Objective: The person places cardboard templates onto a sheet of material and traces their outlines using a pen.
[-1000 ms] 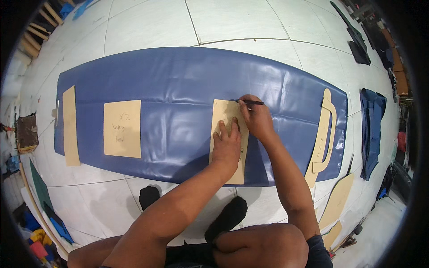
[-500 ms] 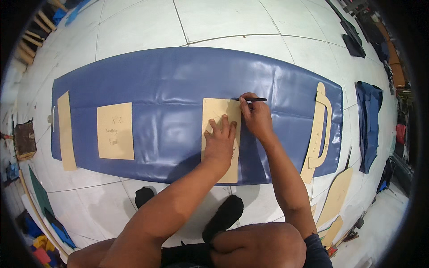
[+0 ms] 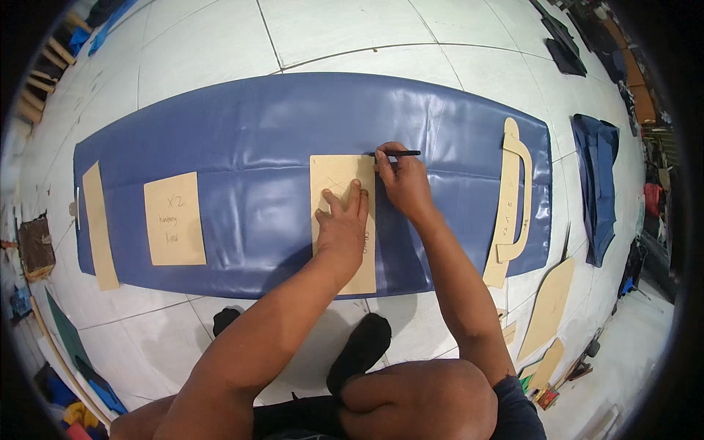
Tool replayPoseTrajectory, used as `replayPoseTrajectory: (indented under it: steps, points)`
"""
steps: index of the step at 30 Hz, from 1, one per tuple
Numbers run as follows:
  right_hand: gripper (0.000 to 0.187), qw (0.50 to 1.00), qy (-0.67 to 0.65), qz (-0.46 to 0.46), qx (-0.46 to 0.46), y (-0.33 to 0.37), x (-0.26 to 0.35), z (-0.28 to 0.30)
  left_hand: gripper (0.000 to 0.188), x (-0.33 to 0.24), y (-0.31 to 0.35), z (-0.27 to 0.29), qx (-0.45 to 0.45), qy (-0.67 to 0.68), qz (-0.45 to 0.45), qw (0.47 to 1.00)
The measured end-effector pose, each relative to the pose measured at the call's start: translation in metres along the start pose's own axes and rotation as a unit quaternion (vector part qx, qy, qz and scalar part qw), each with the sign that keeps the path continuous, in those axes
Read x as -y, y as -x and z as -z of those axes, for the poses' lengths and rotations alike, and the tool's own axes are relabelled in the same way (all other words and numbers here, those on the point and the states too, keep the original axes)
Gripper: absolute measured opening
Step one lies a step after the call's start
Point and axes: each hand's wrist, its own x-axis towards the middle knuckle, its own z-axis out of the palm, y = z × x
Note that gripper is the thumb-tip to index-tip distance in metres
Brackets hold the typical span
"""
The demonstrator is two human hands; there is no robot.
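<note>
A wide sheet of shiny blue vinyl-like material [image 3: 257,125] lies spread on the tiled floor. On its middle rests a tan rectangular card template [image 3: 345,282], and my left hand [image 3: 342,229] presses down on it with fingers spread. My right hand [image 3: 405,180] pinches a thin black pen [image 3: 400,153], held nearly level at the template's upper right corner. The pen's tip is at that corner; any mark there is too small to make out. To the left lies a squarish card template [image 3: 176,220] with handwriting on it.
A narrow card strip [image 3: 100,227] lies across the sheet's left end. A long template with a handle-shaped piece [image 3: 507,198] lies at the right end. Folded dark blue material [image 3: 595,187] is on the floor beyond, with more card shapes [image 3: 548,308] at lower right.
The whole view has shifted a little, so the sheet and templates appear farther left. My right hand with the pen has stayed by the template's upper right corner; my left hand still presses the template.
</note>
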Motion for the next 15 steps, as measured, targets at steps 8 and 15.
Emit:
replayPoseTrajectory:
  steps: [8, 15]
  points:
    - [0.021, 0.999, -0.011, 0.023, -0.045, 0.0024, -0.0074, -0.0032, 0.096, -0.0009, -0.0016, 0.0035, 0.006, 0.007, -0.004, 1.000]
    - [0.020, 0.998, -0.038, 0.007, -0.050, 0.0050, -0.0051, -0.0035, 0.096, 0.0002, -0.0014, 0.0061, 0.020, -0.001, -0.004, 1.000]
